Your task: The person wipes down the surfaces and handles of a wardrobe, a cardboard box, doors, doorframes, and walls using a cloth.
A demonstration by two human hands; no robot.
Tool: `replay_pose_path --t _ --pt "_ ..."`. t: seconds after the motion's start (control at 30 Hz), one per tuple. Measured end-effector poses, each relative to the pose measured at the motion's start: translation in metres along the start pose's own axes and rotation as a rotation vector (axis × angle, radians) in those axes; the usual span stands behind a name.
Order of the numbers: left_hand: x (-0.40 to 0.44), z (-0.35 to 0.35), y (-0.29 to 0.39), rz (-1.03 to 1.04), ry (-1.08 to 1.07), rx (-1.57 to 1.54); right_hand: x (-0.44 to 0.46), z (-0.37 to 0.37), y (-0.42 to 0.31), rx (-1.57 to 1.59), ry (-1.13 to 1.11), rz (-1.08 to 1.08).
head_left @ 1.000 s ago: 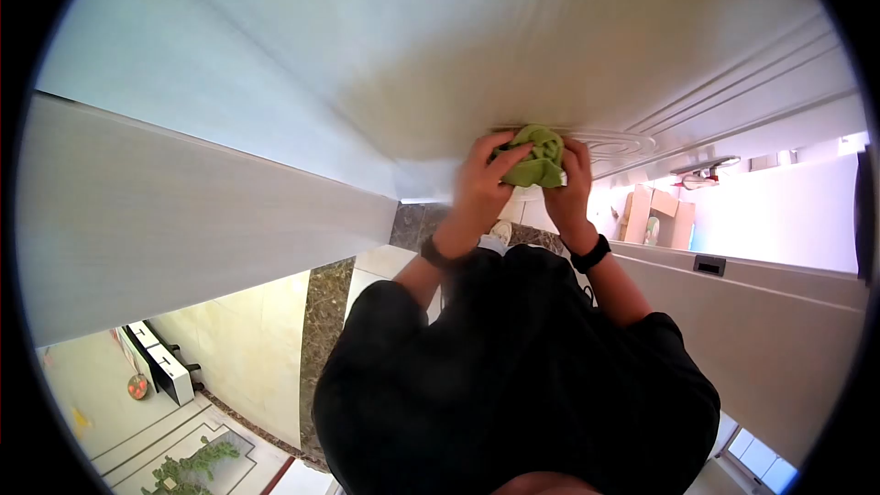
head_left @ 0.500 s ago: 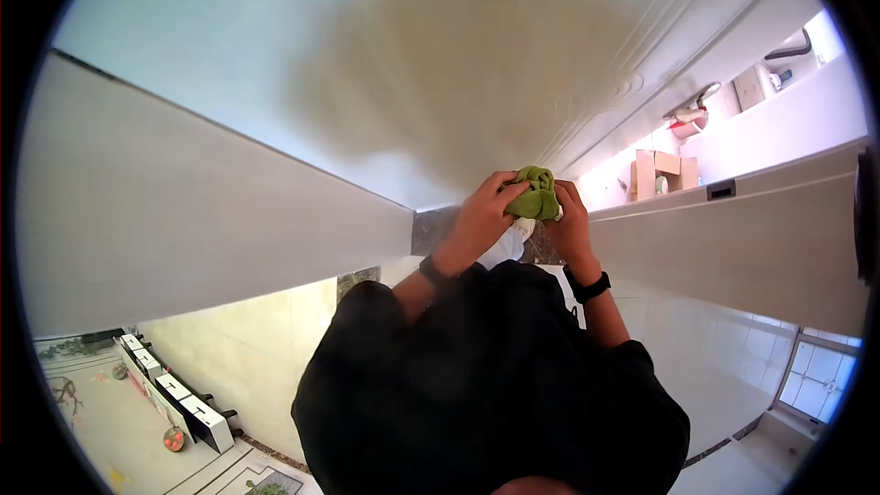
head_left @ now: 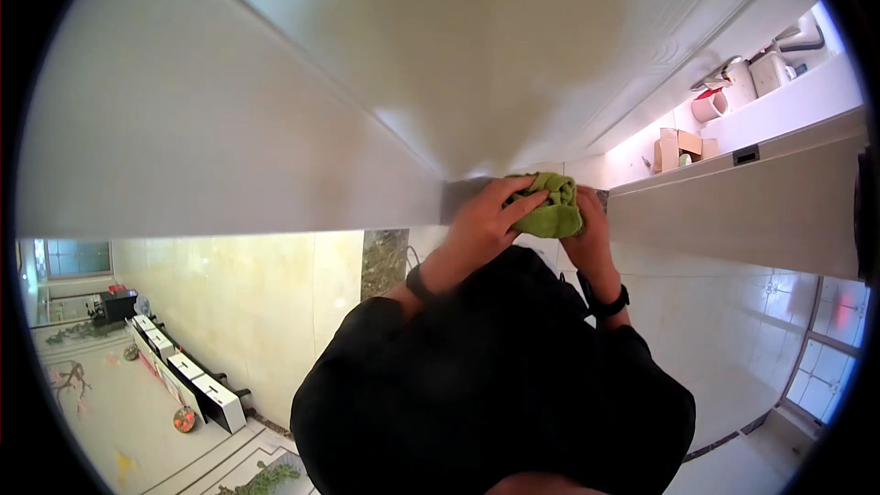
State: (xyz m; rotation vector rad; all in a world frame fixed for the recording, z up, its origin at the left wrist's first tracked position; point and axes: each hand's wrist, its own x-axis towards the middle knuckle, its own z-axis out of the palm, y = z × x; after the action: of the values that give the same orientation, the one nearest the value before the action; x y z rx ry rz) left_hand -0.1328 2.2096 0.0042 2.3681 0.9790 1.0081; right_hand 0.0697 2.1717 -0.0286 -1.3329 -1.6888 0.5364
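Observation:
A bunched green cloth (head_left: 553, 211) is held between my two hands in front of my chest. My left hand (head_left: 490, 222) grips it from the left, fingers bent over its top. On the right side my right hand (head_left: 591, 225) closes around its edge, with some fingers hidden behind the folds. Just beyond the cloth stands a pale door (head_left: 477, 55) with moulded lines, and my shadow falls across it. Whether the cloth touches the door cannot be made out.
To the left runs a light door frame wall (head_left: 202, 137); on the right is another frame edge with a strike plate (head_left: 747, 156). Through the gap show a cardboard box (head_left: 678, 148) and a pink bucket (head_left: 709, 106). White boxes (head_left: 218, 399) line the floor behind me at lower left.
My hands and the cloth have shifted slightly right in view, and the cloth is turned and more bunched. The view has swung, with the left wall now filling more of the upper left.

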Motion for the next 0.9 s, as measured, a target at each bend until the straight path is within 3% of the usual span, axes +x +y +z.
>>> replay_pose_path --t 0.23,0.43,0.57,0.6,0.73,0.83,0.9 --pt "-0.039 -0.107 0.003 0.179 0.23 -0.023 0.022 0.059 -0.097 0.092 0.127 -0.288" --pt "-0.118 -0.195 -0.021 0.239 0.473 0.064 0.037 0.159 -0.186 0.267 0.164 -0.508" --pt "-0.156 -0.218 -0.058 0.122 0.7 0.081 0.039 0.233 -0.216 0.291 0.121 -0.419" --pt "-0.168 -0.223 -0.073 0.137 0.689 0.014 0.035 0.25 -0.223 0.251 0.257 -0.432" --pt "-0.192 -0.215 -0.113 0.197 0.538 -0.074 0.007 0.291 -0.193 0.069 0.414 -0.42" --pt "-0.202 -0.207 -0.116 0.131 0.431 -0.034 -0.014 0.296 -0.191 0.121 0.328 -0.183" --pt "-0.212 -0.205 -0.13 0.098 0.379 -0.052 -0.014 0.292 -0.196 0.065 0.295 -0.217"
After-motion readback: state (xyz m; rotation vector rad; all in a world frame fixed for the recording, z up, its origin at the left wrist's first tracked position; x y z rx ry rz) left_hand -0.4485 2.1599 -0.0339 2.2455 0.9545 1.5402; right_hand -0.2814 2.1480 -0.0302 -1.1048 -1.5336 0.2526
